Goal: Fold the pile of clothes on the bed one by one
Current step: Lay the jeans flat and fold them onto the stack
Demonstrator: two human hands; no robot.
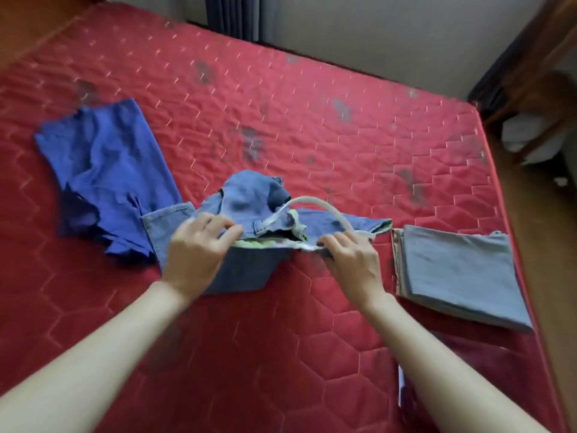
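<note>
Your left hand (199, 245) and your right hand (352, 257) both reach out over the red quilted bed (281, 120), each with fingers curled and pinching the near edge of the denim garment (249, 198) that lies crumpled in the middle of the mattress. Your left hand grips its left part, your right hand its right part, and a pale lining with a touch of green shows along the edge between them. A light-coloured strap (324, 204) arches up from the garment and comes down by your right hand's fingers. To the left, touching the denim piece, a bright blue garment (106, 170) lies rumpled and unfolded. To the right, just beside the denim, a stack of folded grey clothes (459, 270) sits near the bed's edge.
</note>
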